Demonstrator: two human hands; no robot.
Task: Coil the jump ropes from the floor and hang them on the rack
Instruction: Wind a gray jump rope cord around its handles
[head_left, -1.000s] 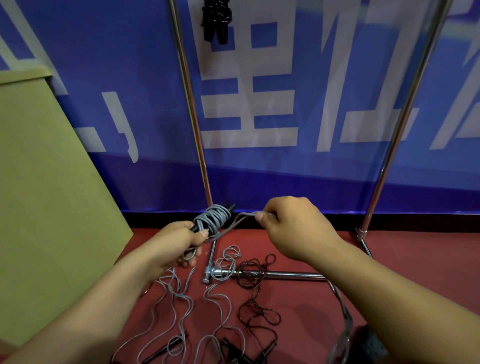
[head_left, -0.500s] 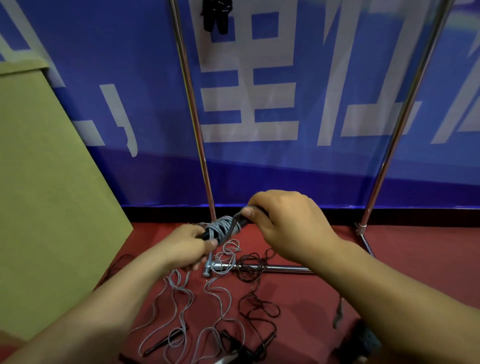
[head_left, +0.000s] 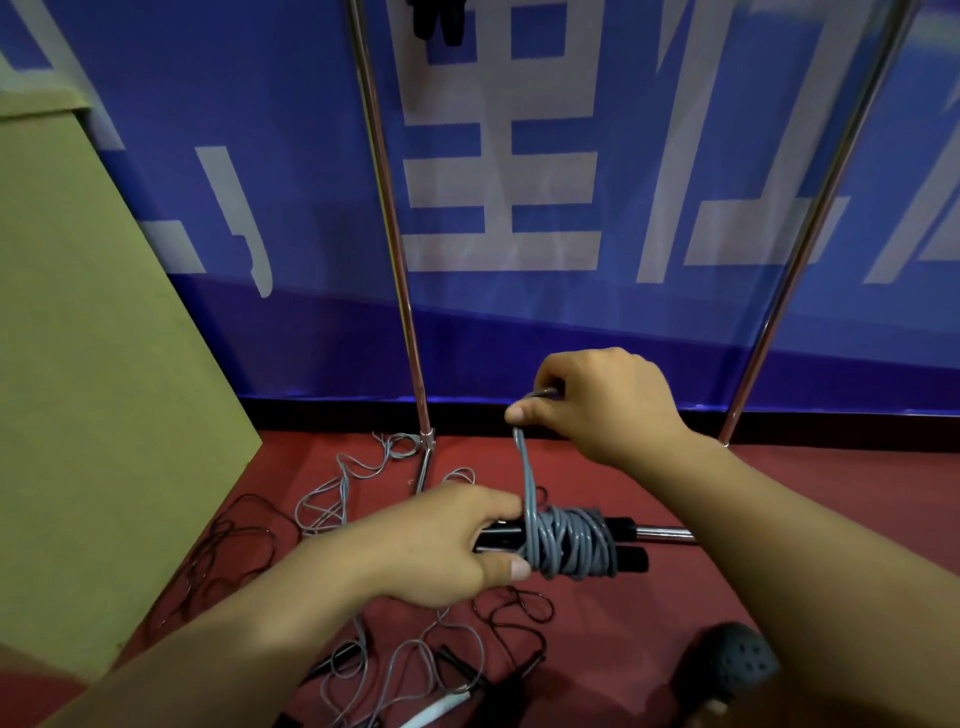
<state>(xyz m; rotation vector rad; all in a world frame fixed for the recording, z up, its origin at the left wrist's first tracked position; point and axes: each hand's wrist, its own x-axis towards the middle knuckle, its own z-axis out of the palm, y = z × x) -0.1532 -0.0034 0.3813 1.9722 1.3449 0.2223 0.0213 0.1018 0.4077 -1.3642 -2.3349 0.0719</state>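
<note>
Two hands wind a grey plastic-coated jump rope (head_left: 569, 543).
Left hand (head_left: 441, 545) grips its black handles; right hand (head_left: 602, 405) pinches the cord.

The red floor (head_left: 701, 483) carried loose grey ropes (head_left: 337, 499), tangled black ropes (head_left: 234, 540), the rack's metal base bar (head_left: 667, 531) and a leaning cardboard sheet (head_left: 104, 364).

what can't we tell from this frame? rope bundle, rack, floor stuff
- Head view: the rack top bar is cut off by the upper edge; only the bottom of a black item hanging there shows.
- The left hand covers the near ends of the black handles.
- The rope end is hidden inside the right hand.
- Floor ropes: tangled, count unclear.
</note>
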